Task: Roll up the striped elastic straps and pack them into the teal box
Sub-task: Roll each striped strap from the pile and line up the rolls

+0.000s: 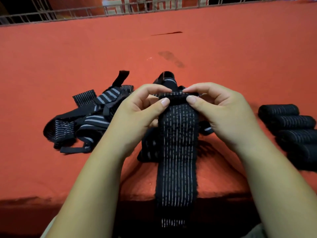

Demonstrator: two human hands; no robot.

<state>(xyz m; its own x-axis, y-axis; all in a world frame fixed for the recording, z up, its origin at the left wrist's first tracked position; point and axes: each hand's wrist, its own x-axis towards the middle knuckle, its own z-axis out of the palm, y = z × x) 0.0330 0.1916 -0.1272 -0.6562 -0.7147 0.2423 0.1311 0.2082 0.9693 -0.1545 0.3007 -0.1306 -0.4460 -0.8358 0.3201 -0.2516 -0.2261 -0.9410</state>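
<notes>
Above the near edge of the red cloth-covered table [223,54], a black strap with thin pale stripes [177,152] is held up by both hands. Its top end has been turned over into a small tight roll, and this roll is pinched from either side: the left hand [137,114] is closed on the roll's left end with thumb below and fingertips on top, and the right hand [221,110] is closed on the right end in the same way. The rest of the strap hangs straight down toward the viewer and passes over the table edge, where its lower end is lost in shadow.

Behind and to the left of the hands, a loose heap of unrolled straps [85,117] lies tangled on the cloth (some with thin stripes, some with broad grey bands). At the right edge of the table, 4 finished rolls [291,131] are laid side by side, touching one another, the nearest partly cut off by the frame. Along the far side of the table a wire rack [68,12] is seen.
</notes>
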